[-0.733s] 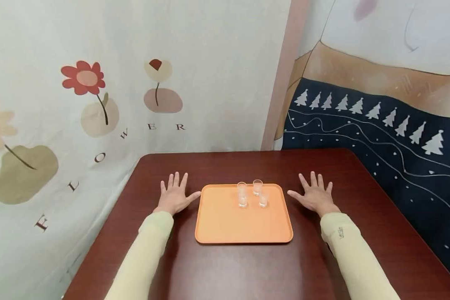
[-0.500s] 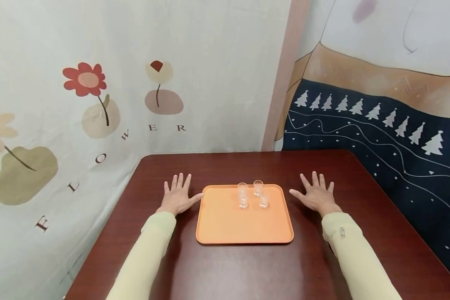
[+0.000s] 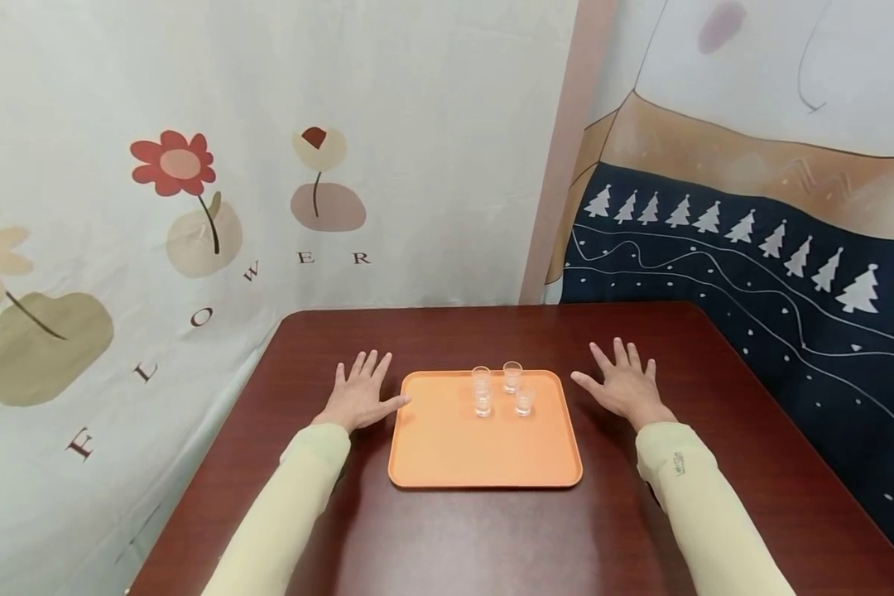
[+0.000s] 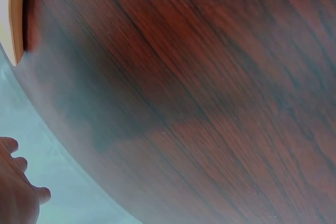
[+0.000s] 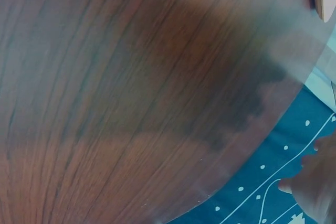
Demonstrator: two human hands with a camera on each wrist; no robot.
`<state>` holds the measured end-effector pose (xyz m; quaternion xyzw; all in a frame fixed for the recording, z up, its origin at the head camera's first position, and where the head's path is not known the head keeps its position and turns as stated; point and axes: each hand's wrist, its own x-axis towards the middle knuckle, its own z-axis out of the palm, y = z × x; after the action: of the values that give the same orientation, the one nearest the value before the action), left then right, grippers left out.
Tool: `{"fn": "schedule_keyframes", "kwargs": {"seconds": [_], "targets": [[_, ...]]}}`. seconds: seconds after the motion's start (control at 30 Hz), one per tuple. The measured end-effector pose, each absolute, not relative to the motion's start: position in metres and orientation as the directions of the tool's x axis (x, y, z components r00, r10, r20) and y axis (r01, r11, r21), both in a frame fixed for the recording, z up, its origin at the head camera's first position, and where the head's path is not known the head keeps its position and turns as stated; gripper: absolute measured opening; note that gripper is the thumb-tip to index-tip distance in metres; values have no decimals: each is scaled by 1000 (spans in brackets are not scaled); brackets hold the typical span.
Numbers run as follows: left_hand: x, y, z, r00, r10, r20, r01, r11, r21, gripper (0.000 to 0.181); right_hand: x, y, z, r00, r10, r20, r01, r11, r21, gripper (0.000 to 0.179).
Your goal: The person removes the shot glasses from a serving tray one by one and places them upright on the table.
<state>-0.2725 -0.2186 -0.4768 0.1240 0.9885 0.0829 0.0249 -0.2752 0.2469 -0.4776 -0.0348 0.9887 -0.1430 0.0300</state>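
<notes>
Four small clear round cups (image 3: 523,402) stand on a rounded-rectangular orange tray (image 3: 484,455) on the glossy red-brown wood-grain table (image 3: 447,542). Left hand (image 3: 359,397) and right hand (image 3: 626,387) flank it, fingers spread, holding nothing. Whitish wall cloth (image 3: 447,165) reads "FLOWER".

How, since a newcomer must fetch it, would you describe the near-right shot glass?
On the reddish-brown table lies an orange tray. Four clear shot glasses stand towards its far edge. The near-right shot glass, in the nearer pair, stands farthest right of all four.
</notes>
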Motion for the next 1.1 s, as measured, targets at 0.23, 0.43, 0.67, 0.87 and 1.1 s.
{"fn": "schedule_keyframes", "kwargs": {"seconds": [0.23,0.43,0.67,0.87,1.1], "targets": [[-273,-222,-476,-956,292,-16,283,939,193,99,-277,241,-471,-996,-90,-23,-79,948,-308,91],[-270,-225,-478,-944,323,-60,304,928,216,98,-276,235,-472,-994,-101,-34,-85,943,-320,88],[-266,-231,-483,-929,355,-105,321,914,250,91,-275,221,-474,-989,-145,-6,-133,924,-358,81],[-262,-234,-486,-915,381,-137,337,904,262,86,-268,205,-480,-971,-231,57,-234,877,-421,73],[-258,-232,-488,-904,397,-157,344,896,282,78,-255,192,-484,-955,-283,88,-285,796,-535,71]]}}
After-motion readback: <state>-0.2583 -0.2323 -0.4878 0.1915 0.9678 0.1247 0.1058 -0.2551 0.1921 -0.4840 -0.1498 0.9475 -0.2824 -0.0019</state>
